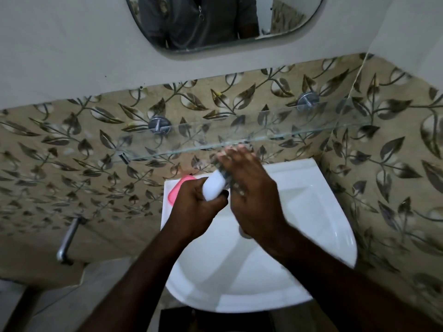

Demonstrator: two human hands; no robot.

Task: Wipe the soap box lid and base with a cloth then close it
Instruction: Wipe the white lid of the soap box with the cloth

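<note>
My left hand (195, 201) grips a white soap box piece (214, 188) over the back left part of the white sink (318, 212), tilting it up to the right. My right hand (249, 188) lies over the piece's right side and holds a greyish cloth (224, 172) against it. This hand is blurred, and the cloth shows only under its fingers and palm. A pink soap box piece (178, 190) lies on the sink's back left corner, partly hidden behind my left hand.
A glass shelf (263, 135) on two chrome brackets juts out from the leaf-patterned tiles just above and behind my hands. A mirror (215, 22) hangs higher up. A chrome pipe (68, 238) sticks out of the wall at lower left.
</note>
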